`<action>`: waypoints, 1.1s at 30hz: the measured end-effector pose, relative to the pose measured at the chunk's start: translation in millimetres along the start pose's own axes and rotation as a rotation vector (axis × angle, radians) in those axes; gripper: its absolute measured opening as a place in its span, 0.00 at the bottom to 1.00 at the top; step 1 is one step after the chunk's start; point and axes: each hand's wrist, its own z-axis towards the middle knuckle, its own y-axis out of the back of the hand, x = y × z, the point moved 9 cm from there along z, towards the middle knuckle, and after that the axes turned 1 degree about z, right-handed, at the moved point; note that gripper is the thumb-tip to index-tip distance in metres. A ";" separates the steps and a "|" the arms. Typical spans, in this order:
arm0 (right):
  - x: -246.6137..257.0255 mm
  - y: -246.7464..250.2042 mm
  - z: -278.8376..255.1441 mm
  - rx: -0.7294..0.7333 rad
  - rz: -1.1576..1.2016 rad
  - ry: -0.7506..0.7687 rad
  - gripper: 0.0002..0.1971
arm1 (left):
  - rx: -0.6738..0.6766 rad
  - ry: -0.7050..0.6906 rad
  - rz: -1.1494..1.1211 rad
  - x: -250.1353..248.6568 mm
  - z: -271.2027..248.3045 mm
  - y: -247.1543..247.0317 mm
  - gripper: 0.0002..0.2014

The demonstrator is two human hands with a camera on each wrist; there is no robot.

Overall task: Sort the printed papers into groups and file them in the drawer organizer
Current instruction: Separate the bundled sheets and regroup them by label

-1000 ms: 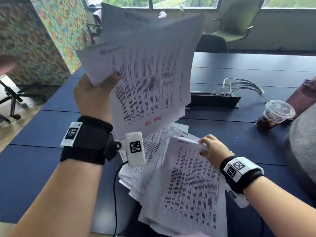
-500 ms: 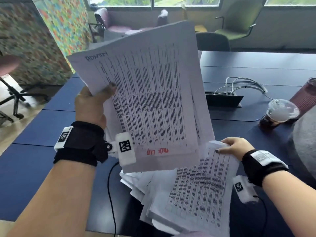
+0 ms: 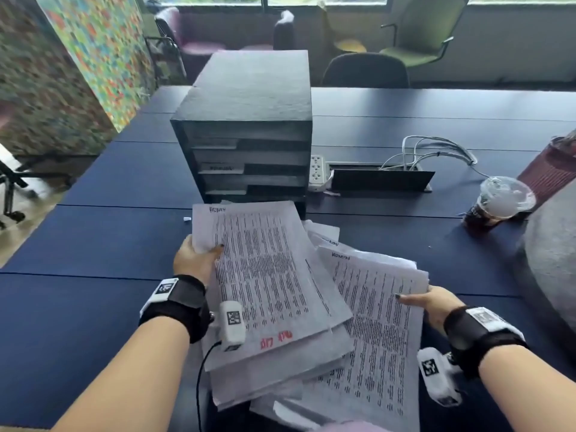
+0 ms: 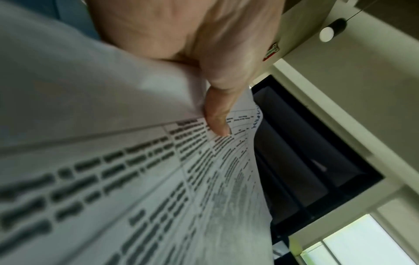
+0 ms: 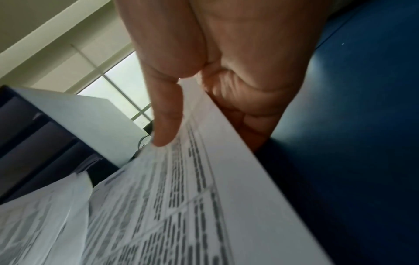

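Observation:
My left hand (image 3: pixel 199 255) grips a stack of printed papers (image 3: pixel 265 275) by its left edge, thumb on top, held low over the table with red writing at its near end. The left wrist view shows the thumb (image 4: pixel 215 118) pressed on the top sheet (image 4: pixel 136 179). My right hand (image 3: pixel 427 302) pinches the right edge of another printed sheet (image 3: pixel 374 322) that tops a loose pile on the table; in the right wrist view the thumb (image 5: pixel 167 122) lies over that sheet (image 5: pixel 204 197), fingers under it. The black drawer organizer (image 3: pixel 249 120) stands just behind the papers.
A dark blue table (image 3: pixel 93 244) carries everything. A power strip (image 3: pixel 318 174), an open cable box (image 3: pixel 380 179) with white cables (image 3: pixel 436 148), an iced drink cup (image 3: pixel 498 204) and a maroon bottle (image 3: pixel 548 169) sit right of the organizer. Chairs (image 3: pixel 417 32) stand beyond.
My left hand has brought its stack down from in front of my face to just above the table, uncovering the organizer. My right hand has shifted rightwards along the pile's top sheet.

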 end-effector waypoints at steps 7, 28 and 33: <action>22.5 16.9 3.6 -0.201 -0.215 0.172 0.16 | 0.279 0.117 0.446 42.4 14.8 -18.0 0.14; 150.1 -9.0 -50.1 0.214 0.142 0.407 0.16 | 0.160 0.009 0.075 7.2 9.9 -2.2 0.12; 137.5 -43.4 -46.1 0.179 0.098 0.386 0.10 | 0.346 0.007 -0.030 -9.5 -24.0 -56.4 0.09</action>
